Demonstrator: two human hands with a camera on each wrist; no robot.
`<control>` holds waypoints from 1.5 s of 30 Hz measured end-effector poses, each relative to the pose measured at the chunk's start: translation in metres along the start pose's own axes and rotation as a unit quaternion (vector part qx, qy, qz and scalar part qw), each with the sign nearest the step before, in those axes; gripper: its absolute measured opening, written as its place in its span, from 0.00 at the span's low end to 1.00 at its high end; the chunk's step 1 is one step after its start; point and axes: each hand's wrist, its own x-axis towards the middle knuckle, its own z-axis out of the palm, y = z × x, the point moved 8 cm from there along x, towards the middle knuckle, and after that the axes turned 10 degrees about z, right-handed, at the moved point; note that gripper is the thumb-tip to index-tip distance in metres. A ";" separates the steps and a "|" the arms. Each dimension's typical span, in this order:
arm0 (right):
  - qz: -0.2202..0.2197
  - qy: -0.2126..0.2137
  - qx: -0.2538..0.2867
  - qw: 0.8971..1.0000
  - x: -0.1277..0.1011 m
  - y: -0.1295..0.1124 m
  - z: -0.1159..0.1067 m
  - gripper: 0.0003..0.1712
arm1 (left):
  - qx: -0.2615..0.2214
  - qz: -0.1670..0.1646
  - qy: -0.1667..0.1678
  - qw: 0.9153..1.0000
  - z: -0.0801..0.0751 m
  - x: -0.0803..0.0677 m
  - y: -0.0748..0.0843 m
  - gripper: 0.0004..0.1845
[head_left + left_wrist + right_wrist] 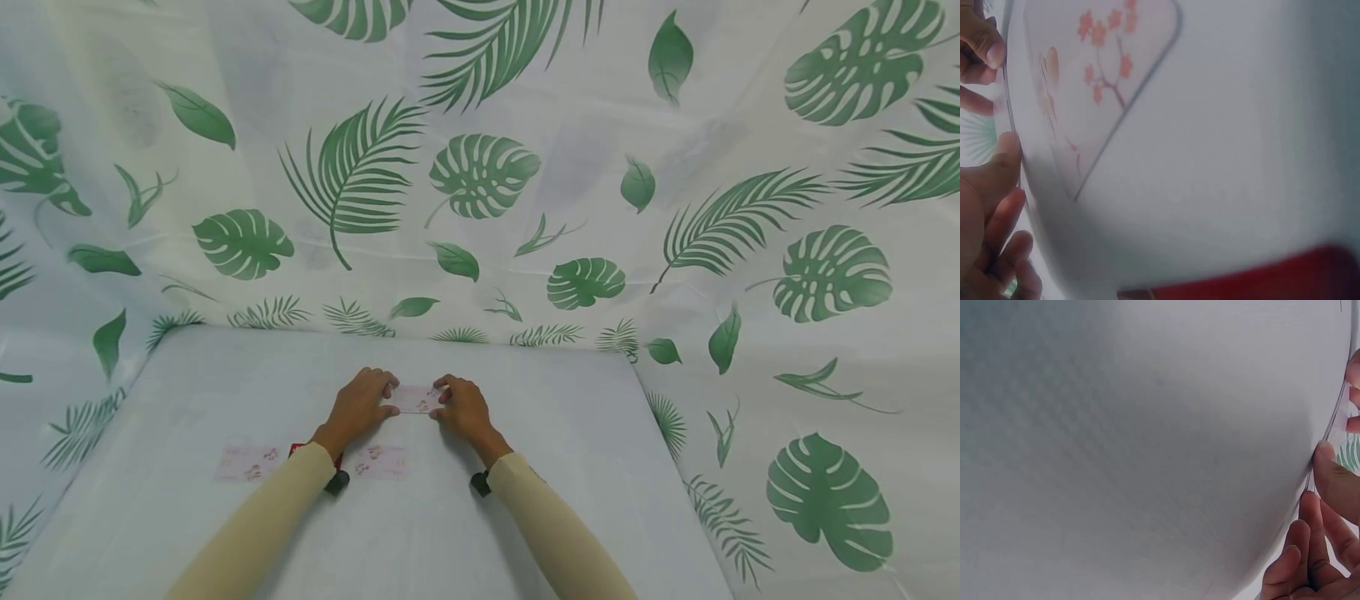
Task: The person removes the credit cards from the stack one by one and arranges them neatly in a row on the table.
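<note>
White table (525, 500); L-wrist-only: card's blossom print (1107, 69)

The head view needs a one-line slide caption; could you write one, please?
Both hands, left hand and right hand, pinch a pink floral card on the white table.

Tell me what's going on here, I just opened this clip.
A person at a white table holds a small pink flowered card between both hands. The left hand pinches its left end and the right hand pinches its right end, low over the table. Two more cards lie nearer the person: one left of the left sleeve, one between the arms. Something red shows by the left wrist. A leaf-print sheet hangs behind.
</note>
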 end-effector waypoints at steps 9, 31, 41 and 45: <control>-0.002 0.006 0.015 1.000 0.000 0.001 0.003 0.30 | -0.033 -0.029 0.000 0.999 0.006 -0.001 -0.003 0.28; -0.039 0.033 0.022 0.998 -0.013 -0.002 -0.015 0.34 | -0.016 -0.008 0.023 1.000 -0.008 -0.004 0.016 0.30; -0.053 0.034 0.015 0.998 -0.020 0.000 -0.019 0.33 | -0.001 0.028 0.028 0.999 -0.018 -0.012 0.025 0.30; -0.071 0.040 0.010 0.997 -0.025 0.001 -0.022 0.33 | 0.004 0.039 0.025 0.999 -0.019 -0.014 0.028 0.30</control>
